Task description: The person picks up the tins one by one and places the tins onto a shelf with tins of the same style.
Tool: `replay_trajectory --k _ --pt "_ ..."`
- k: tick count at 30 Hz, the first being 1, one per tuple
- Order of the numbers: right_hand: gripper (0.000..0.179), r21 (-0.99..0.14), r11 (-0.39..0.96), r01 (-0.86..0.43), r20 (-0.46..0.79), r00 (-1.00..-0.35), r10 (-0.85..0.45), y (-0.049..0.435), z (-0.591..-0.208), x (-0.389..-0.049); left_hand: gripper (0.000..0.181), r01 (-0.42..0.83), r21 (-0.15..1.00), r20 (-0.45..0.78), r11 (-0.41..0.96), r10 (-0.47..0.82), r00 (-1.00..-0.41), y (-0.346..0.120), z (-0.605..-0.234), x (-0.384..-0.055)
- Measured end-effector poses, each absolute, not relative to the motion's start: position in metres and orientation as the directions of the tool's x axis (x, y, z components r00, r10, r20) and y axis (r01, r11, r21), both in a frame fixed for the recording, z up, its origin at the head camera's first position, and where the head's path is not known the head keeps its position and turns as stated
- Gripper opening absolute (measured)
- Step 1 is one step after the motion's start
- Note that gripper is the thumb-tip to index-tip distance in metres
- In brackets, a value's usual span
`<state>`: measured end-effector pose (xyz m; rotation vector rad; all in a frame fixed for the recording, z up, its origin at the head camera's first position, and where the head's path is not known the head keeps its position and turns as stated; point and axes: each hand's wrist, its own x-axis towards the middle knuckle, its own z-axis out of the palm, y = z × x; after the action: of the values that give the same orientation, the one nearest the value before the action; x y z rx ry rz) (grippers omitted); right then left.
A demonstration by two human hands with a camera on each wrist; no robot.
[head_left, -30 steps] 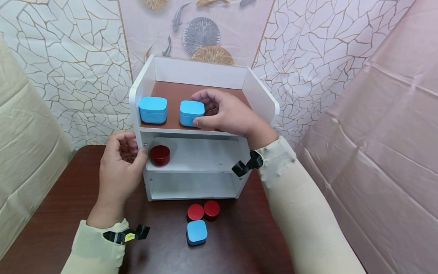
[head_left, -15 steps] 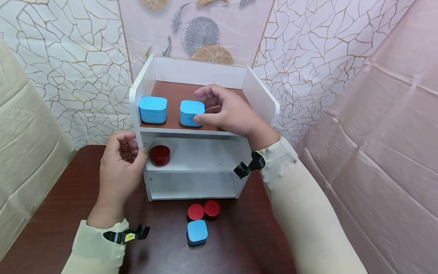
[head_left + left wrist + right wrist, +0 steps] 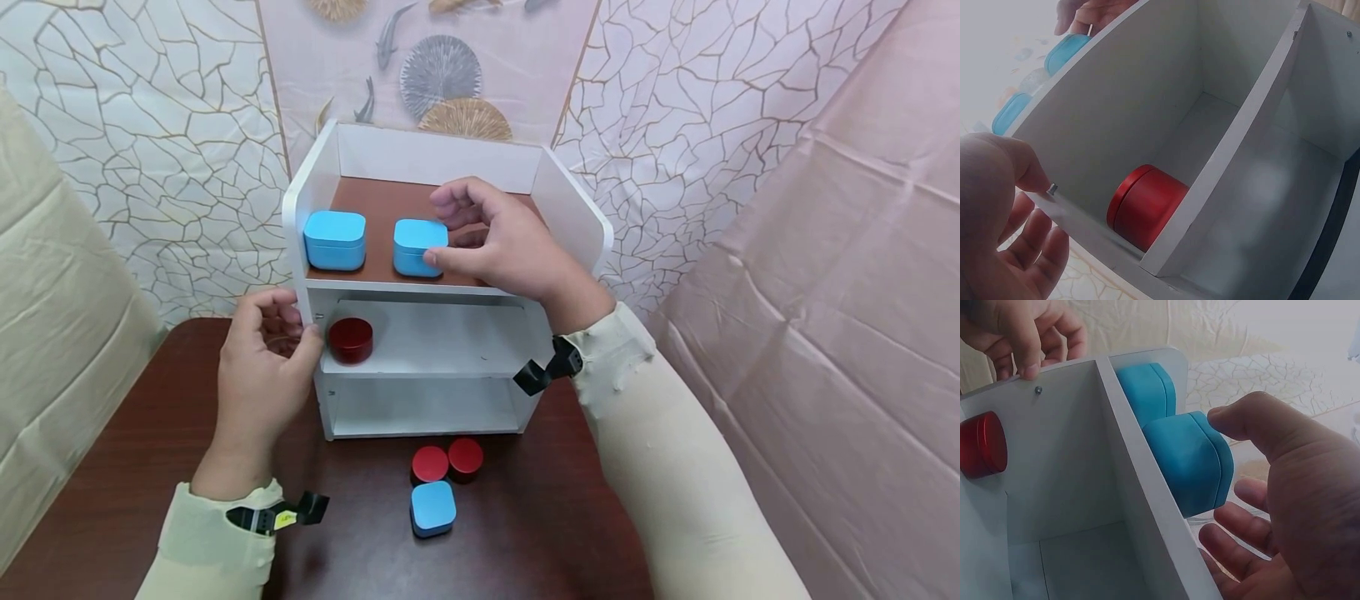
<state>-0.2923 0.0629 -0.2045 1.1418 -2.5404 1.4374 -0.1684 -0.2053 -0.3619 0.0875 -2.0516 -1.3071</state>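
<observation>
My left hand (image 3: 262,367) grips the left side panel of a small white shelf unit (image 3: 420,287), thumb at its front edge and curled fingers outside. My right hand (image 3: 510,246) is at the right of a blue rounded-square tin (image 3: 417,248) on the brown top shelf. Its thumb is at the tin's near right corner; the other fingers are spread and apart from the tin, as the right wrist view shows. Another blue tin (image 3: 335,242) stands left of it, by the side panel. A round red tin (image 3: 350,341) sits at the left of the middle shelf.
On the dark wood table (image 3: 360,550), in front of the shelf unit, are a red tin (image 3: 430,463), another red tin (image 3: 465,458) and a blue tin (image 3: 432,507), close together. Patterned cloth (image 3: 150,150) hangs behind, with plain cloth at both sides.
My right hand's fingers have opened and drawn slightly right, away from the blue tin, which stays where it was. The left hand keeps its hold on the side panel.
</observation>
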Motion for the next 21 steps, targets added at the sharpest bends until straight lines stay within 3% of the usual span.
replay_trajectory --k 21 --pt "0.066 -0.736 0.294 -0.61 0.375 -0.729 -0.573 0.072 -0.204 -0.282 0.046 0.291 0.821 0.511 0.491 -0.406 -0.757 -0.205 -0.363 -0.169"
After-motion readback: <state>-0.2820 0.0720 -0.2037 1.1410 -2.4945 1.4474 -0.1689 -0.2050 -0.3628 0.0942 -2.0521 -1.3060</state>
